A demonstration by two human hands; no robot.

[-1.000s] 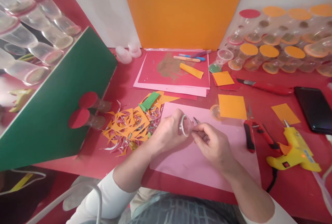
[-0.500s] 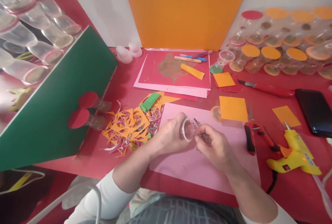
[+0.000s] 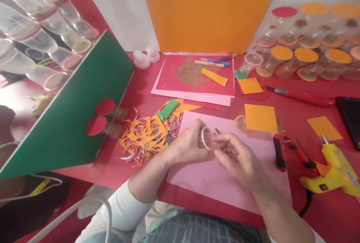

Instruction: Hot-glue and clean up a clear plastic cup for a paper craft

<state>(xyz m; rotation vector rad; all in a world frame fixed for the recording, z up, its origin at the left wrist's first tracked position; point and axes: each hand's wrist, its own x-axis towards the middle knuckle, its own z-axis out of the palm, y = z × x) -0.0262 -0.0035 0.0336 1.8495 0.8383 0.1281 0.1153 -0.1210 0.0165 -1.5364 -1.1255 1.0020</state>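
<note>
My left hand (image 3: 191, 140) is wrapped round a small clear plastic cup (image 3: 207, 138), its round whitish rim tilted toward my right hand. Close against that rim are the curled fingers of my right hand (image 3: 236, 156); a tiny greenish bit shows by the fingertips, and what they hold is hidden. A thin dark-tipped object (image 3: 218, 131) sticks out just beyond these fingers; whether it is held or lies there I cannot tell. Both hands are above a pink sheet (image 3: 202, 181).
Paper scraps (image 3: 152, 132) lie left, beside a green board (image 3: 70, 119). At right are an orange square (image 3: 261, 118), red-handled cutting tool (image 3: 279, 153), yellow glue gun (image 3: 332, 175), utility knife (image 3: 306, 97) and phone (image 3: 350, 119). Bottle-piece shapes (image 3: 281, 53) stand behind.
My head view has shifted, so the scene sits farther right. The right fingers have loosened from a tight pinch and spread slightly at the cup's rim. The left hand keeps its hold.
</note>
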